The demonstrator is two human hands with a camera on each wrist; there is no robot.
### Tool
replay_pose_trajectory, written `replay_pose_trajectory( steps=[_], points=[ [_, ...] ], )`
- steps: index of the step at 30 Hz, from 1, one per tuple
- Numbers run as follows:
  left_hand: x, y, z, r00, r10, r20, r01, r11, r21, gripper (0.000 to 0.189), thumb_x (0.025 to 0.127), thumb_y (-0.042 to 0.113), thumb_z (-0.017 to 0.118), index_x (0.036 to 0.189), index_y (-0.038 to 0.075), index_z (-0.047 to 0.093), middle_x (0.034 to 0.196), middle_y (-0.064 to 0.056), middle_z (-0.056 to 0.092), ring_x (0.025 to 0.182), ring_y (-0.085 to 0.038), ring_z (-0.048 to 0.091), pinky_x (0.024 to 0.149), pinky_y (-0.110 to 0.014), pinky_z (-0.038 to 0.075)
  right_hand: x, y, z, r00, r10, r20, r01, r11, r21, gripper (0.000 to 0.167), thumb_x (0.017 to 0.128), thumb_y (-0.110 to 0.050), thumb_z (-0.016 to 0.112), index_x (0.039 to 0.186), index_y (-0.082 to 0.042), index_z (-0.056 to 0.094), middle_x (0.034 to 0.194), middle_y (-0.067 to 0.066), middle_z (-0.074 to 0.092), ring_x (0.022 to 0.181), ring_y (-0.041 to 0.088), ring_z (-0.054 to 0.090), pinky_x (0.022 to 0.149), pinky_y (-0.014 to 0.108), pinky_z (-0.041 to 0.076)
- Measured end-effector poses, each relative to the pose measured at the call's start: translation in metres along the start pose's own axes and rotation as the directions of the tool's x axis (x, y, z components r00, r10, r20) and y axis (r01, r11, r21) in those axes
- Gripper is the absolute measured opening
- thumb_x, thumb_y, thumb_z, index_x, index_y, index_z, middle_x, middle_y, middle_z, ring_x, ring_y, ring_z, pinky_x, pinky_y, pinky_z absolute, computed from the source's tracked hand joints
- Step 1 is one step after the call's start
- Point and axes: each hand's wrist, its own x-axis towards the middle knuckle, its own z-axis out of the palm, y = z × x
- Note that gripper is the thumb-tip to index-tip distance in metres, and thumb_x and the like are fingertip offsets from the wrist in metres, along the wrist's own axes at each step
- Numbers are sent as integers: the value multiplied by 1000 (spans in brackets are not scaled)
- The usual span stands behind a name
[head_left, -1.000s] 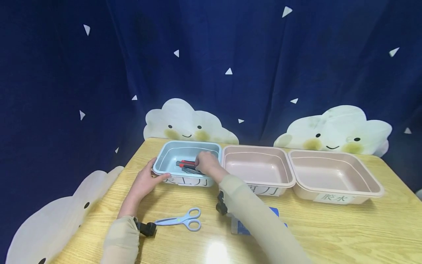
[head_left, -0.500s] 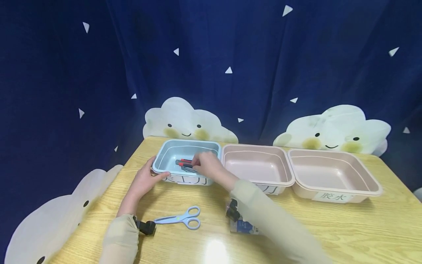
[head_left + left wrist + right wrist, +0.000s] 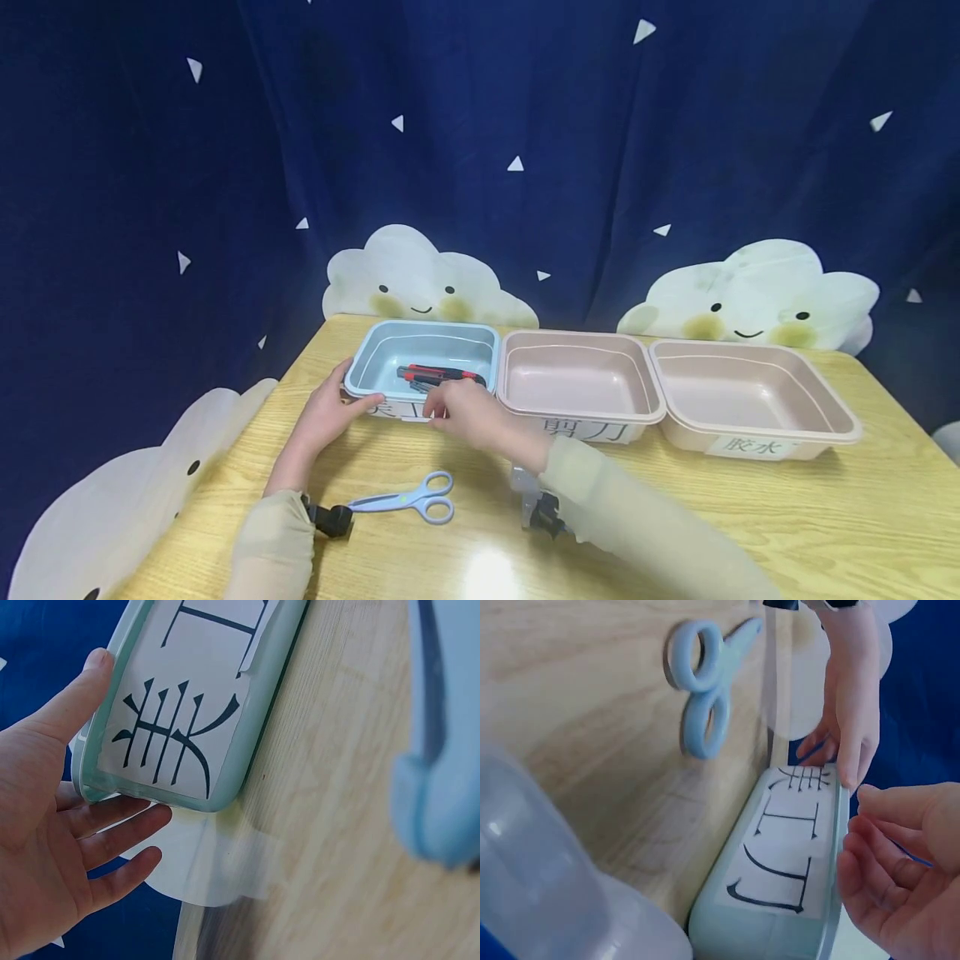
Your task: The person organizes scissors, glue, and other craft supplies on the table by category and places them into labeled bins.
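Note:
My left hand (image 3: 327, 414) grips the left front corner of the light blue plastic bin (image 3: 386, 343), its thumb over the rim and fingers against the side wall. Inside the bin lie red-and-black utility knives (image 3: 442, 374), with a grey metal-looking one partly hidden. My right hand (image 3: 476, 421) is over the bin's front rim, overlapping the paper label (image 3: 169, 712). Its fingers (image 3: 885, 859) are loosely bent, and nothing shows between them. Light blue scissors (image 3: 408, 500) lie on the table in front of the bin.
Two pink bins (image 3: 577, 375) (image 3: 757, 392) with paper labels stand in a row to the right of the blue one. A translucent item (image 3: 525, 487) lies partly hidden under the right forearm. A dark blue curtain (image 3: 480, 125) hangs behind the table (image 3: 675, 492).
My right hand has come out of the blue bin's inside toward its front rim, uncovering more of the utility knives. The left hand stays on the corner.

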Motion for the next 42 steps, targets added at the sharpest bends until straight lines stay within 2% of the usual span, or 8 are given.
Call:
replay_pose_trajectory(
  steps=[6, 9, 15, 19, 25, 29, 36, 42],
  points=[
    [-1, 1, 0, 1000, -1, -2, 1, 1000, 7, 91, 75, 54, 66, 142, 9, 25, 129, -18, 48, 107, -31, 53, 90, -46, 39, -6, -1, 8, 998, -16, 55, 15, 1000, 12, 13, 76, -16, 71, 87, -11, 69, 72, -5, 65, 66, 3, 55, 63, 17, 43],
    [-1, 1, -1, 1000, 0, -7, 0, 1000, 14, 91, 75, 53, 66, 142, 8, 25, 128, -18, 49, 106, -31, 53, 90, -47, 39, -9, -2, 14, 995, -38, 90, 40, 999, -21, 18, 73, -19, 74, 90, -13, 69, 77, -4, 65, 69, 4, 56, 63, 16, 42],
    [-2, 2, 0, 1000, -4, 2, 4, 1000, 19, 91, 75, 52, 66, 143, 7, 24, 130, -19, 47, 108, -32, 52, 91, -47, 39, -14, -6, 26, 981, -43, 190, 56, 996, -66, 30, 71, -22, 76, 99, -15, 69, 90, -1, 66, 81, 9, 57, 69, 18, 42],
    [-2, 2, 0, 1000, -4, 2, 4, 1000, 21, 91, 76, 52, 66, 143, 8, 24, 131, -19, 47, 109, -32, 52, 91, -48, 39, -16, -8, 34, 971, -52, 235, 73, 994, -80, 34, 69, -22, 77, 102, -16, 68, 95, -3, 66, 86, 8, 57, 74, 18, 43],
    [-1, 1, 0, 1000, 2, -2, -2, 1000, 13, 91, 75, 53, 66, 143, 8, 24, 132, -19, 46, 110, -33, 51, 92, -48, 38, -19, -9, 44, 958, -60, 282, 98, 987, -126, 38, 68, -26, 78, 104, -20, 67, 94, -5, 63, 82, 5, 54, 70, 15, 41],
    [-1, 0, 0, 1000, -2, -8, 2, 1000, 14, 92, 75, 53, 67, 143, 8, 24, 134, -20, 44, 115, -34, 48, 95, -49, 36, -19, -12, 48, 952, -50, 301, 96, 986, -139, 38, 67, -25, 78, 104, -23, 68, 93, -6, 61, 81, 4, 52, 69, 15, 40],
    [-1, 0, 0, 1000, -7, 0, 7, 1000, 12, 93, 74, 55, 66, 143, 9, 24, 132, -19, 46, 110, -32, 51, 92, -48, 38, -21, -14, 52, 949, -68, 309, 122, 980, -156, 28, 66, -18, 78, 92, -25, 71, 86, -11, 60, 80, 1, 50, 72, 14, 39],
    [0, 0, 0, 1000, 5, 4, -5, 1000, 10, 94, 74, 56, 66, 143, 8, 23, 133, -19, 45, 113, -33, 49, 94, -49, 37, -23, -16, 54, 954, -80, 290, 142, 969, -200, 26, 63, -18, 80, 87, -26, 73, 77, -12, 54, 70, 1, 45, 63, 12, 36]
  ],
)
